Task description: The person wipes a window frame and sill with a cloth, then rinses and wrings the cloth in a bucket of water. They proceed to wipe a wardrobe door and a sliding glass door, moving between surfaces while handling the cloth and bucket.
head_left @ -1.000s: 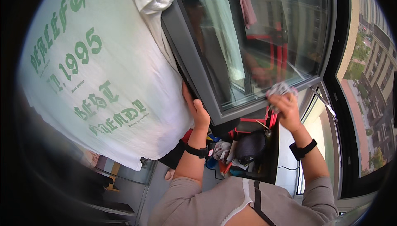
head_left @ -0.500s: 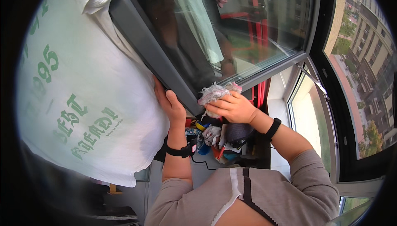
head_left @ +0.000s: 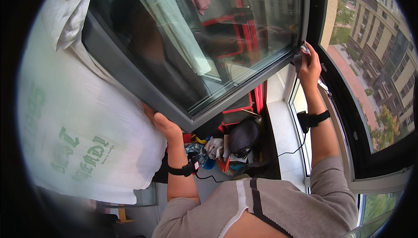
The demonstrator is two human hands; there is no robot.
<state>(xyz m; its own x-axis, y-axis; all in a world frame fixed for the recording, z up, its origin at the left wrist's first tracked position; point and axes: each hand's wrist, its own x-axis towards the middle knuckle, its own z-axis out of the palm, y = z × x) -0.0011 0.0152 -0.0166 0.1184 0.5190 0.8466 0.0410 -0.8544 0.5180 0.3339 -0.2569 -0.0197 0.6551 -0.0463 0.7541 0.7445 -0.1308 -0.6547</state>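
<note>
To the right of the right hand (head_left: 310,70), a black window frame (head_left: 346,120) is edged outside by a beige wall (head_left: 330,11); beyond, a multi-storey apartment block (head_left: 383,50), a reddish paved path (head_left: 355,81) and trees (head_left: 387,124) are lit by daylight. Below that hand, a white ledge (head_left: 285,129) is brightened. Below the left hand (head_left: 167,129), grey floor (head_left: 209,186) is partly exposed.

Green blackletter lettering (head_left: 90,158) — on white garment (head_left: 117,129).
</note>
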